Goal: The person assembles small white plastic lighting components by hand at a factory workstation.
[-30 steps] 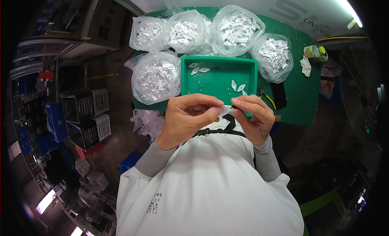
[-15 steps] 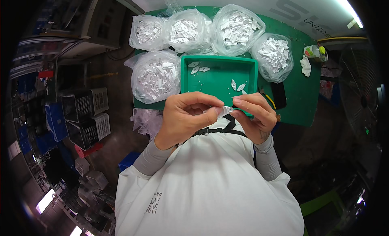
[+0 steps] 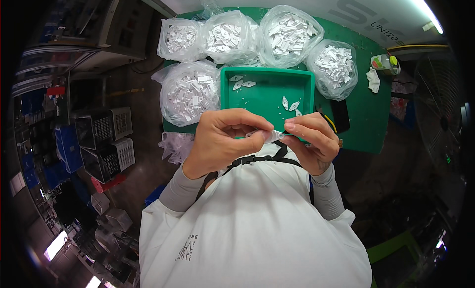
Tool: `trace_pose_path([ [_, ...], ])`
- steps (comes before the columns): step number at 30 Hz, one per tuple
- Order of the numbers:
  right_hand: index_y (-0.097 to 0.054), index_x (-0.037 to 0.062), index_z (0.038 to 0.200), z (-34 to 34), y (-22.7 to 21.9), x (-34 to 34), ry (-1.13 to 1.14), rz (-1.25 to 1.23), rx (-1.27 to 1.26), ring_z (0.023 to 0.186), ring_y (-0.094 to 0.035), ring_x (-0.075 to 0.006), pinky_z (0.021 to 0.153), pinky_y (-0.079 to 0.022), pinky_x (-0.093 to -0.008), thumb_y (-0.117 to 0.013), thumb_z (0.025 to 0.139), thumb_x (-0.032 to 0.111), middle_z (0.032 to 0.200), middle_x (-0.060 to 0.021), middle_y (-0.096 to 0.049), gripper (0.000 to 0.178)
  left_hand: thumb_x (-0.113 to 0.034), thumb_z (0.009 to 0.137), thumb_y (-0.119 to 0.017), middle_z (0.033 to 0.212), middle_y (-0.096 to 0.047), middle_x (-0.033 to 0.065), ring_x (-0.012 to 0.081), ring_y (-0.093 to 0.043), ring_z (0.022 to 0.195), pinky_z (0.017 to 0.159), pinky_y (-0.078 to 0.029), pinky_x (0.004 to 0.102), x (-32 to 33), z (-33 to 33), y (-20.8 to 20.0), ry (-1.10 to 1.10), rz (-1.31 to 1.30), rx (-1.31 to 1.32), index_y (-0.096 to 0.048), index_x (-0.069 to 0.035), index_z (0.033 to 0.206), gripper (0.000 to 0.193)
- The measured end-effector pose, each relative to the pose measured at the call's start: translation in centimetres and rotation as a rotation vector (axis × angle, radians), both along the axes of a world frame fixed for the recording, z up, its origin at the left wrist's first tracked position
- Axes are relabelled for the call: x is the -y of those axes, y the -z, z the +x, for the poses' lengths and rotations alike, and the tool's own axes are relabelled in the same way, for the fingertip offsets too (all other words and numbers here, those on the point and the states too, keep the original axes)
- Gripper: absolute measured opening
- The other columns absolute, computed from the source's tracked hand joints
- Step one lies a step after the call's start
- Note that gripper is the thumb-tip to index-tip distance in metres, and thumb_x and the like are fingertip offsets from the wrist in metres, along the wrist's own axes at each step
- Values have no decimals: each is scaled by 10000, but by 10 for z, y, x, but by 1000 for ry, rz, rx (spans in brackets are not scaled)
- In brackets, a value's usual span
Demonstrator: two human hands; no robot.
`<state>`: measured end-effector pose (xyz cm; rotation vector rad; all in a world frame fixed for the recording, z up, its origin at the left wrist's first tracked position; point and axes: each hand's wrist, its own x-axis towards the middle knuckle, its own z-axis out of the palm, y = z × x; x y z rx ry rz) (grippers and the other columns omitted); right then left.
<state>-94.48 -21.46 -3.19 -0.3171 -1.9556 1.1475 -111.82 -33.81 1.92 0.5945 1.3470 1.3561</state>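
Close to my body, just over the near rim of a green tray (image 3: 267, 75), my left hand (image 3: 223, 137) pinches a small white plastic part (image 3: 271, 136) between thumb and fingers. The part is a pointed lozenge with a round hole at its right end. My right hand (image 3: 315, 139) is closed at that end, its fingertips against or right beside it. Whatever sits between those fingertips is too small to make out. Inside the tray lie a few similar diamond-shaped parts (image 3: 249, 83) at the upper left and more (image 3: 285, 103) at the right, among tiny white scraps.
Clear plastic bags of white parts (image 3: 190, 94) stand left of the tray, with more (image 3: 288, 33) behind it and one (image 3: 335, 65) to its right. A dark phone (image 3: 340, 116) and a yellow-handled tool (image 3: 329, 122) lie right of the tray. A bottle (image 3: 381, 62) lies farther right.
My left hand and forearm have shifted slightly left and up. The white part tilts a little differently, and both hands stay closed around its area.
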Motion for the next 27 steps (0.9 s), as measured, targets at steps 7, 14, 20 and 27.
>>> trace_pose_path([
  [7,-724,83,976,-2,1,-2,6,46,-8,752,-658,-154,642,-445,-274,-863,650,67,926,-42,-726,355,53,823,-681,870,-704,63,89,-668,812,718,-542,205,-2,-1,0,3,13,-16,-714,42,945,127],
  [14,-724,76,976,-4,0,2,31,45,-13,727,-645,-150,636,-441,-275,-850,663,32,915,-44,-726,340,54,828,-679,864,-709,66,80,-667,793,692,-541,197,-1,0,-5,-37,-17,6,-715,42,941,119],
  [20,-720,60,982,-7,1,9,103,23,-16,741,-644,-161,630,-441,-272,-838,672,-9,941,-58,-721,339,31,836,-718,828,-711,56,77,-672,750,654,-531,183,3,8,-3,-119,-46,63,-720,30,932,97],
  [27,-712,53,993,-20,2,27,215,43,8,755,-647,-172,636,-475,-282,-820,675,-56,944,-58,-709,354,26,841,-727,854,-713,72,100,-685,738,642,-542,199,7,7,7,-173,8,81,-686,27,964,130],
])
